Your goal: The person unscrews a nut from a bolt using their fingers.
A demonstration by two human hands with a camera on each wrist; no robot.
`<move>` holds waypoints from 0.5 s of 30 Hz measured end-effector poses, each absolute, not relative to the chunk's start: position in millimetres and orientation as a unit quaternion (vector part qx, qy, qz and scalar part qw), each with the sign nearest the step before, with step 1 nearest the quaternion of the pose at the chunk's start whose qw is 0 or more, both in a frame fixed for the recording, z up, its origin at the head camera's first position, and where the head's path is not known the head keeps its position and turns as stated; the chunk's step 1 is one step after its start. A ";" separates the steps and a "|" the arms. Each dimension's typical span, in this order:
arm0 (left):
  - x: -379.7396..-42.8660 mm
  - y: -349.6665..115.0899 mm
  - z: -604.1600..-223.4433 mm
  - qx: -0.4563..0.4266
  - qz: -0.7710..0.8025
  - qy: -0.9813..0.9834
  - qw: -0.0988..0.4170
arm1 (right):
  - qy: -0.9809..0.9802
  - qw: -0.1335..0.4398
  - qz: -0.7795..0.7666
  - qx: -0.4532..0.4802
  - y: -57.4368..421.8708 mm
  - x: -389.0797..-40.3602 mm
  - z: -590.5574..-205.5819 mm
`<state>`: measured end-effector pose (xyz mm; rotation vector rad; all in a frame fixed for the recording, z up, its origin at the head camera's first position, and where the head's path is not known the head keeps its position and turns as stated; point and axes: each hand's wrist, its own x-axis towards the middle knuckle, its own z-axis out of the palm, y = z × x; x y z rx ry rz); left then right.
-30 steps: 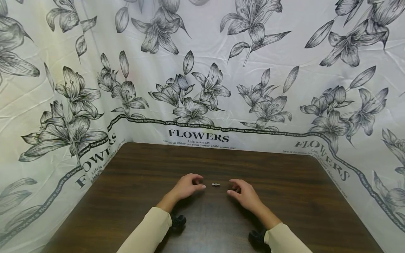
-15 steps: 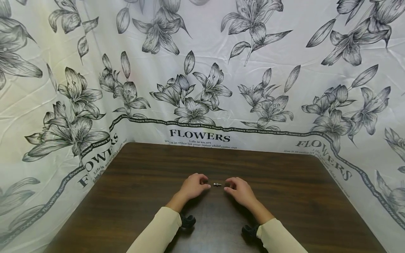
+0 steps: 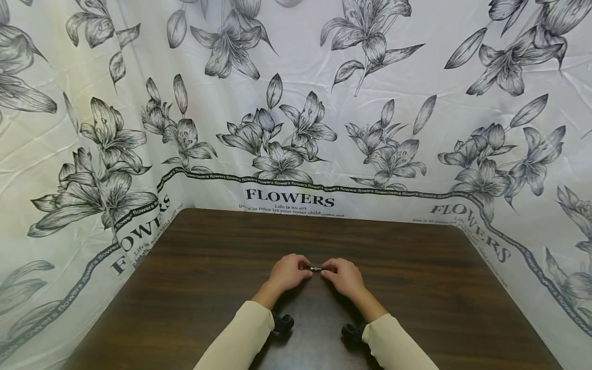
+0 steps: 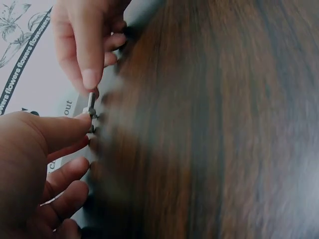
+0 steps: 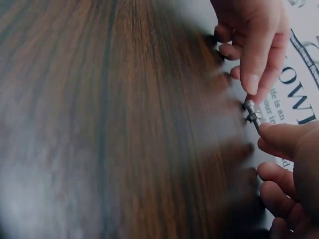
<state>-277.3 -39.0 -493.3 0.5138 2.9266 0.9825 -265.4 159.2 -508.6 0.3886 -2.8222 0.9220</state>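
A small silver metal bolt (image 3: pixel 316 269) with a nut on its shank lies level between my two hands, close over the brown wooden table (image 3: pixel 314 318). My left hand (image 3: pixel 288 272) pinches the bolt's head end between thumb and forefinger. From the other side, my right hand (image 3: pixel 346 277) pinches the tip of the shank. In the right wrist view the nut (image 5: pixel 254 115) shows about midway along the bolt, between the fingertips of both hands. The left thumb partly covers the head end in the left wrist view.
White cloth (image 3: pixel 296 128) printed with grey lilies and "FLOWERS" lettering hangs round the back and sides of the table. A black strap (image 3: pixel 283 322) sits under the left wrist, another black strap (image 3: pixel 353 332) under the right.
Both hands have moved inward toward each other, closing from either side of the bolt lying on the table. Their fingertips now pinch its two ends.
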 end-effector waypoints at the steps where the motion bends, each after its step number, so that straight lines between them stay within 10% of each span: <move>1: -277.2 -37.5 -493.6 0.162 0.313 0.936 0.003 | -0.941 0.073 0.306 0.126 158.2 -266.1 -508.9; 15: -275.5 -27.6 -500.8 0.127 0.291 0.947 -0.048 | -0.941 0.074 0.312 0.109 148.8 -266.4 -508.5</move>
